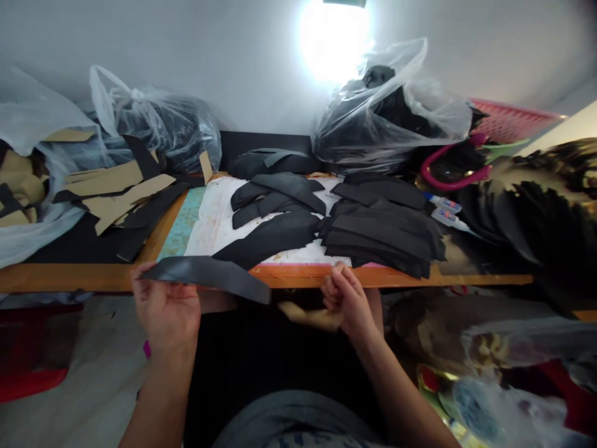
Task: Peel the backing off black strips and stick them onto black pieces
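Note:
My left hand (168,311) is closed on a curved black strip (209,274), held flat above the table's front edge, its free end reaching to the right. My right hand (347,302) is in a pinch at the same edge, and a tan paper-like strip (310,315) hangs from it, smeared by motion. Black curved pieces (280,196) lie crossed on a white sheet (212,214) beyond the hands. To the right is a thicker stack of similar black pieces (382,233). One longer black piece (275,236) lies just behind the left hand's strip.
Tan and black strips (121,193) are heaped at left beside an open plastic bag (51,205). Clear bags of black material (163,124) stand against the wall. Two small glue bottles (448,214), a magenta handle-like loop (454,180) and a pink basket (513,121) are at right.

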Action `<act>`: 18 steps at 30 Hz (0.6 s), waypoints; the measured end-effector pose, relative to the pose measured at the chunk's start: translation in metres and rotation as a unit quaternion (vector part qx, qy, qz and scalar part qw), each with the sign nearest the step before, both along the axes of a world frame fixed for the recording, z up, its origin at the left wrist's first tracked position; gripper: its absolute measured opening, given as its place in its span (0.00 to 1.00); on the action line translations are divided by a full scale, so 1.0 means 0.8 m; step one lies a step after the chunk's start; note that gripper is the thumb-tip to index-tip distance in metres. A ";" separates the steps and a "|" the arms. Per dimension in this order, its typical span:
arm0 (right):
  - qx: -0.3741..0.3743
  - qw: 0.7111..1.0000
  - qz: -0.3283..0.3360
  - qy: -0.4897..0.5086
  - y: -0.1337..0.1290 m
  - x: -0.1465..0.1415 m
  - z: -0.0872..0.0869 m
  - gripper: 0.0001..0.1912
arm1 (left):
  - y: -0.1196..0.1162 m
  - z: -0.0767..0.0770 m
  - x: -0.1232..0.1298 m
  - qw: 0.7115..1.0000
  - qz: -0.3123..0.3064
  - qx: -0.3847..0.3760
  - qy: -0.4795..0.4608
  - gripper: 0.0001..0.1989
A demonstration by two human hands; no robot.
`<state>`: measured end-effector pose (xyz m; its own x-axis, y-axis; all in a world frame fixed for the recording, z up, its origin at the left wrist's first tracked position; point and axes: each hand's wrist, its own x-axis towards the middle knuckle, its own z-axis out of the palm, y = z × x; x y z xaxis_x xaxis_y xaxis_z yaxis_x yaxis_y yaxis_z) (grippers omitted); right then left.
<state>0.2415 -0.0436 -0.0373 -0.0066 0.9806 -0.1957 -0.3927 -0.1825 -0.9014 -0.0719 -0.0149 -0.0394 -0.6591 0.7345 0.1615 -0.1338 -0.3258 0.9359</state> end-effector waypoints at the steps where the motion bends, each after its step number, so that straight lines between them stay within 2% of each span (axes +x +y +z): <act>1: 0.022 0.997 0.008 -0.076 -0.001 0.003 0.002 0.20 | 0.001 0.003 -0.003 1.000 0.008 0.018 0.001 0.09; 3: 0.070 0.976 0.049 -0.202 -0.002 0.004 0.014 0.17 | -0.003 0.012 0.001 0.998 -0.005 0.042 0.050 0.07; 5: 0.107 0.955 0.111 -0.254 -0.004 -0.004 0.033 0.15 | -0.014 0.024 0.019 0.976 -0.082 0.051 0.194 0.05; 6: 0.118 0.950 0.137 -0.255 -0.005 -0.011 0.042 0.15 | -0.022 0.029 0.031 0.944 -0.132 0.060 0.297 0.06; 8: 0.124 0.950 0.173 -0.229 -0.007 -0.029 0.059 0.14 | -0.037 0.037 0.057 0.844 -0.194 0.089 0.492 0.09; 9: 0.120 0.954 0.181 -0.207 -0.007 -0.038 0.065 0.14 | -0.044 0.038 0.069 0.796 -0.203 0.108 0.560 0.10; 10: 0.114 0.959 0.183 -0.186 -0.006 -0.045 0.069 0.16 | -0.049 0.038 0.079 0.762 -0.197 0.126 0.604 0.12; 11: 0.106 0.963 0.183 -0.169 -0.006 -0.051 0.072 0.17 | -0.052 0.036 0.087 0.744 -0.185 0.141 0.626 0.13; 13: 0.091 0.968 0.169 -0.160 -0.003 -0.058 0.073 0.17 | -0.054 0.029 0.096 0.748 -0.173 0.153 0.622 0.17; 16: 0.095 0.969 0.135 -0.183 0.000 -0.058 0.072 0.12 | -0.049 0.021 0.099 0.784 -0.173 0.139 0.579 0.29; 18: 0.108 0.971 0.129 -0.170 0.001 -0.059 0.069 0.13 | -0.046 0.020 0.099 0.792 -0.181 0.150 0.563 0.37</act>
<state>0.1946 -0.0428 0.0182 -0.2293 0.9732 -0.0198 -0.0326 -0.0280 -0.9991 0.0072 -0.0518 -0.0234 0.2724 0.6596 0.7005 0.5951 -0.6876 0.4160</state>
